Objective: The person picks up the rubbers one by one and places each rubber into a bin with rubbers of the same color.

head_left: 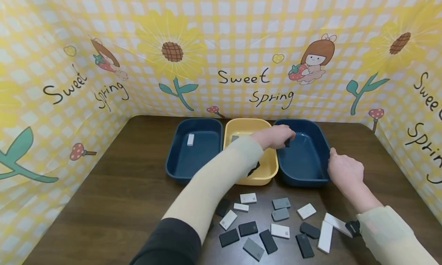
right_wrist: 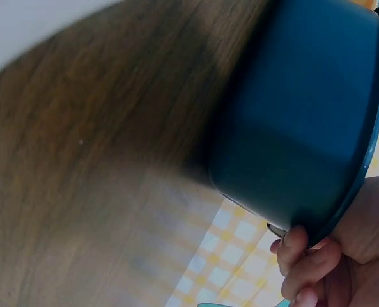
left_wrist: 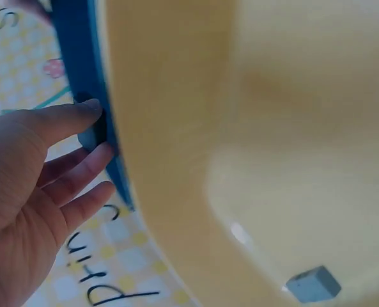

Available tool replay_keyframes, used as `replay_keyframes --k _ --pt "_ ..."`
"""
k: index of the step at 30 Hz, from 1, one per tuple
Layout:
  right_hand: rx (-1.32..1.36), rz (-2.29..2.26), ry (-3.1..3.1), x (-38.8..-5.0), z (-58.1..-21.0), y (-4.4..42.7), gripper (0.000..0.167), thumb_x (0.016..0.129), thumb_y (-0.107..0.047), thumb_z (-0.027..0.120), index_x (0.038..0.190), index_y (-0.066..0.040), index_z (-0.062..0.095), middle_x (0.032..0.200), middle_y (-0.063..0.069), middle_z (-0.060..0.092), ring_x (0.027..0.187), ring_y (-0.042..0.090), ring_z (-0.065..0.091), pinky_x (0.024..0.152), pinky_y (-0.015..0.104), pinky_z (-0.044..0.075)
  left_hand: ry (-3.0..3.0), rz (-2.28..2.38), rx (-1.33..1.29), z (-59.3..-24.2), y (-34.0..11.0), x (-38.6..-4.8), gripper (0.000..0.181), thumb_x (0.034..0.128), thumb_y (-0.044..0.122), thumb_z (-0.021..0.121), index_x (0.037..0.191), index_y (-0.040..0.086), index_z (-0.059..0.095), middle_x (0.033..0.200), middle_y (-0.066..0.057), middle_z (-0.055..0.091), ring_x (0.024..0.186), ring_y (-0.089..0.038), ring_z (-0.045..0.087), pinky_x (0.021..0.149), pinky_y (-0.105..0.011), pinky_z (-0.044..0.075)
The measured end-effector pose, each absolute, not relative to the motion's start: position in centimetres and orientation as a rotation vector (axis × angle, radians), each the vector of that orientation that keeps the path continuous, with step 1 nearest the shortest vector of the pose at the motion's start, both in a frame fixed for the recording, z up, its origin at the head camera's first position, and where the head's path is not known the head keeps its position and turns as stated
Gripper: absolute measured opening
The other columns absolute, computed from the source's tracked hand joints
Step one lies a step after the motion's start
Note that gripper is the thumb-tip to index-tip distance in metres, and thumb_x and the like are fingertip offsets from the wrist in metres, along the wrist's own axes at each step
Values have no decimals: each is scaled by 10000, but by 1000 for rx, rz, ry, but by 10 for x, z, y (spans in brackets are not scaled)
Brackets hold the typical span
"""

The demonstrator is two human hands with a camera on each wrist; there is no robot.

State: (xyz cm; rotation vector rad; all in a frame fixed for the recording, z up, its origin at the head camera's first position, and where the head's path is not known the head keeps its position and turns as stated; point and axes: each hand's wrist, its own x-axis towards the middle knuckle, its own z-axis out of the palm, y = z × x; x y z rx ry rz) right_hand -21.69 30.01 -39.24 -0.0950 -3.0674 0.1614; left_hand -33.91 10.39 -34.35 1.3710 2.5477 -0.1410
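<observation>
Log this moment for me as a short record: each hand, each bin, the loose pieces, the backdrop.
Left hand: pinches a dark block at the right blue bin's left side
Right hand: touches that bin's right side, fingers bent
Left blue bin: a white block
Yellow bin: a grey block; partly hidden by the arm
Loose blocks: white, grey and black, on the table
Backdrop: yellow checked cloth, "Sweet Spring"

Bins (head_left: 193, 161) 3 | hands (head_left: 277, 136) (head_left: 345, 169) 2 | tabletop (head_left: 103, 196): white blocks (head_left: 280, 231) 7, grey blocks (head_left: 253, 249) 3
</observation>
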Motion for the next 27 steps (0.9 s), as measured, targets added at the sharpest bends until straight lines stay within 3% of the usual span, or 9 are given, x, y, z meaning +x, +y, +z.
replay_keyframes --k 7,18,27 --pt "-95 163 -3048 -214 -395 300 386 978 -80 477 1293 141 448 626 244 533 515 370 529 444 459 433 2544 -179 1179 -360 122 -347 203 997 73 519 1138 173 624 1042 30 602 930 -122 518 805 -243 421" --pt "-119 158 -3046 -218 -394 298 394 981 -92 483 1304 132 454 619 232 535 499 349 517 441 448 435 2586 -368 1001 -373 138 -358 286 1037 116 452 1269 185 604 1222 21 609 1025 -124 548 889 -272 430" --pt "-127 161 -3045 -219 -395 301 404 976 -104 507 1303 129 461 568 167 502 485 329 509 438 439 440 2614 -362 964 -384 147 -365 292 1046 134 431 1259 186 624 1209 19 627 1018 -123 572 900 -295 454"
